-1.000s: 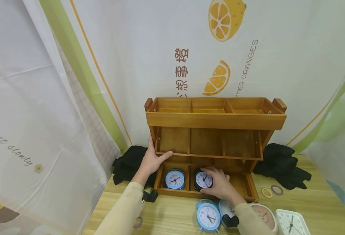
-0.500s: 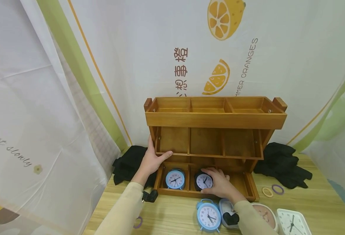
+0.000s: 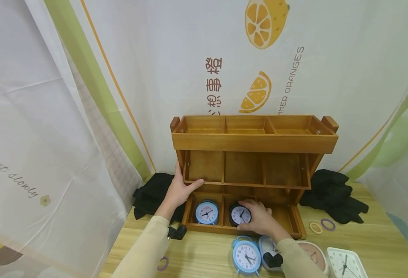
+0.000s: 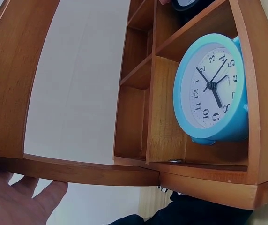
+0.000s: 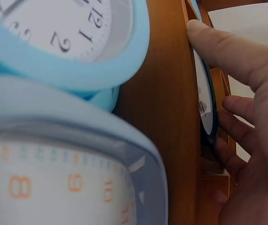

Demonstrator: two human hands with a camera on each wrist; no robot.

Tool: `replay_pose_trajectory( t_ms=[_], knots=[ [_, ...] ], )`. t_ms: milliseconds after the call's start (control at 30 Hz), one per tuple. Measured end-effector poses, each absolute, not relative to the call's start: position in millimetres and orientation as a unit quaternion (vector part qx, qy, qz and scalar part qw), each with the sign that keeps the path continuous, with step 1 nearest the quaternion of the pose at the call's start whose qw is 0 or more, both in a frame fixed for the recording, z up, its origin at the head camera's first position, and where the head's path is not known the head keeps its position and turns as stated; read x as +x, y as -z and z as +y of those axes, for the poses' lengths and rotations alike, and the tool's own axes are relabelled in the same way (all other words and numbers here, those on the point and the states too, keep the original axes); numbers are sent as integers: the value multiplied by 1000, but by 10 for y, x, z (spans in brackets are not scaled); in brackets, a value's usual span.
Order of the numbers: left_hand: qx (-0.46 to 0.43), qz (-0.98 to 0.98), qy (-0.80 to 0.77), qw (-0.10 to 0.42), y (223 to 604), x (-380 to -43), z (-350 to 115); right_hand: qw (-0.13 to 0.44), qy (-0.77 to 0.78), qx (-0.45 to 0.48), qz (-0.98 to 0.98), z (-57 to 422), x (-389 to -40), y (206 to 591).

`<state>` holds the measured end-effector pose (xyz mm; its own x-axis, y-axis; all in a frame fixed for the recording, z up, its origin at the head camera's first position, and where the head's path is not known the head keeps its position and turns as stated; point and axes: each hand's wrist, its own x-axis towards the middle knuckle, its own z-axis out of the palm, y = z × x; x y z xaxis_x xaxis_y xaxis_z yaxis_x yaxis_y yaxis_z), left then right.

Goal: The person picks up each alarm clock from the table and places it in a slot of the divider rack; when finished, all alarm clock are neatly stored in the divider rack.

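Note:
A brown wooden three-tier shelf (image 3: 256, 143) with divided compartments stands on the table. My left hand (image 3: 182, 190) holds its left side, the thumb on the middle tier's front edge and the fingers along the outer side panel. In the bottom tier's middle compartment is a round black alarm clock (image 3: 240, 215) with a white dial. My right hand (image 3: 261, 218) grips it by its right side, the thumb low near the tier's front board and the fingers over the top. A light-blue alarm clock (image 3: 207, 212) sits in the left compartment, seen large in the left wrist view.
Before the shelf stand another blue alarm clock (image 3: 247, 256), a grey-white clock (image 3: 267, 247) partly behind my right wrist, a round pink clock (image 3: 313, 255) and a square white clock (image 3: 345, 263). Black cloths (image 3: 332, 197) lie either side. Rings (image 3: 316, 227) lie at right.

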<state>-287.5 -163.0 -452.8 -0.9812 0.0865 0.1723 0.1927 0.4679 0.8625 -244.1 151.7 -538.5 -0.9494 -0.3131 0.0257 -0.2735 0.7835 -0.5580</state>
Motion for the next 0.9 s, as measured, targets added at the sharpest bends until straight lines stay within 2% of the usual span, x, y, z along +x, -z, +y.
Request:
replay_pose_trajectory(
  t_ms=[600, 900],
  knots=[
    [-63, -863, 499, 38, 4545, -2876, -1651, 39, 336, -188, 922, 1552, -2200, 5286],
    [-69, -863, 499, 41, 4543, -2876, -1637, 7, 331, -241, 912, 1524, -1961, 5273]
  ],
)
